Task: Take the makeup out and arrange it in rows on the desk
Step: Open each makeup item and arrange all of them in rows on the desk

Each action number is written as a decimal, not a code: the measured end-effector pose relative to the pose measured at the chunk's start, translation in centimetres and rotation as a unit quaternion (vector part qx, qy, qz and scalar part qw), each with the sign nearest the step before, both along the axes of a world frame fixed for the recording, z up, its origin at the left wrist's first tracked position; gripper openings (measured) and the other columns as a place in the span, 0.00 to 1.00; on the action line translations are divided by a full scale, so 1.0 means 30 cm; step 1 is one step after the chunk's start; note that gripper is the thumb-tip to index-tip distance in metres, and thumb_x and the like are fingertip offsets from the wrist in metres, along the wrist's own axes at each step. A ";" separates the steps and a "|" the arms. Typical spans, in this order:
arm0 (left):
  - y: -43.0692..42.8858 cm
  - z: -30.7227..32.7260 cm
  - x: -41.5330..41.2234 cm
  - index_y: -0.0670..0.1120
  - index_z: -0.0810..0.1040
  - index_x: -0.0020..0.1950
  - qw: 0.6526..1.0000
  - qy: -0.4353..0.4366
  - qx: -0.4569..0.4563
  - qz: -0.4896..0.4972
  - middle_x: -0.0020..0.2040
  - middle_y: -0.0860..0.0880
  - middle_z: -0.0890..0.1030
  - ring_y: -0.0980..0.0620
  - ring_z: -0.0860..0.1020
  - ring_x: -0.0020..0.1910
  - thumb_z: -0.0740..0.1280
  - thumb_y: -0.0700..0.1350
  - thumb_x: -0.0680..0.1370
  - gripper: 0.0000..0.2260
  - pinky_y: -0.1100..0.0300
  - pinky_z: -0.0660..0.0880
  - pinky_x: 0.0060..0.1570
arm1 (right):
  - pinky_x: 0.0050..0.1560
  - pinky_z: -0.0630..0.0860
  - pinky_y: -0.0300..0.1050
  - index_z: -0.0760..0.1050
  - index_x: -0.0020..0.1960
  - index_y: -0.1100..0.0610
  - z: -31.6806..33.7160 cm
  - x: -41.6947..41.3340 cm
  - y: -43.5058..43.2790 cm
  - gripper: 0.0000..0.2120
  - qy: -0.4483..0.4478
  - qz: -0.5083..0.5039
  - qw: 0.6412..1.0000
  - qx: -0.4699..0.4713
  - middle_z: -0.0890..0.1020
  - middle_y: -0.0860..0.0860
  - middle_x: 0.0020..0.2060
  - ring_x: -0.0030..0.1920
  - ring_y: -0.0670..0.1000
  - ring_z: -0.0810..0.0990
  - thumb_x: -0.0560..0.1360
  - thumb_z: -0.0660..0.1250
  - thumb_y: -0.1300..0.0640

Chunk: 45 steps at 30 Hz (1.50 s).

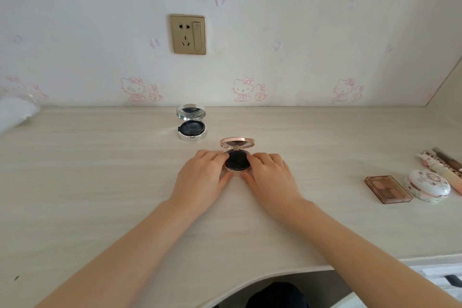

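Observation:
A rose-gold round compact stands on the pale wooden desk at the middle, its mirrored lid raised and a black puff showing inside. My left hand grips its left side, fingers curled over the rim and thumb at the front. My right hand grips its right side the same way. A silver round compact sits open farther back and to the left, untouched. At the right lie a brown eyeshadow palette, a white floral round compact and several patterned sticks.
The desk meets a wall with cartoon-cat wallpaper and a gold socket plate. A clear plastic bag lies at the far left corner. The desk's front edge curves inward near my body.

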<state>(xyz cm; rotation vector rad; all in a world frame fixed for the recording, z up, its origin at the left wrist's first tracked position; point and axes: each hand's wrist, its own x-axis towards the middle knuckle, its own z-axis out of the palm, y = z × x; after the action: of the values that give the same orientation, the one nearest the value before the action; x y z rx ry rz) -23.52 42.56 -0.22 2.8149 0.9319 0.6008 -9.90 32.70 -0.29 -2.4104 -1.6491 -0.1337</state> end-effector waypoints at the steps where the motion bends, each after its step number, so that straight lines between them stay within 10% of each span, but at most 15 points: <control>1: 0.011 0.003 0.013 0.50 0.74 0.67 1.000 0.004 0.007 0.003 0.64 0.55 0.77 0.51 0.70 0.64 0.63 0.52 0.79 0.18 0.55 0.71 0.59 | 0.67 0.61 0.45 0.65 0.70 0.51 0.001 0.012 0.022 0.22 -0.004 -0.001 1.000 -0.002 0.73 0.47 0.64 0.64 0.55 0.68 0.80 0.53 0.43; 45: 0.116 0.024 0.188 0.48 0.77 0.63 0.995 0.017 0.091 0.021 0.60 0.54 0.80 0.51 0.70 0.65 0.60 0.49 0.80 0.14 0.56 0.70 0.58 | 0.64 0.65 0.45 0.63 0.72 0.55 0.049 0.240 0.097 0.23 0.047 0.010 0.999 0.024 0.71 0.52 0.67 0.70 0.52 0.64 0.80 0.58 0.49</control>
<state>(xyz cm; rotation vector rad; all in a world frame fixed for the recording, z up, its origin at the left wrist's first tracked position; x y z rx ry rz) -17.89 46.04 0.50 2.9805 0.9934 0.6778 -2.69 35.61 1.19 -2.3282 -1.6093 -0.0549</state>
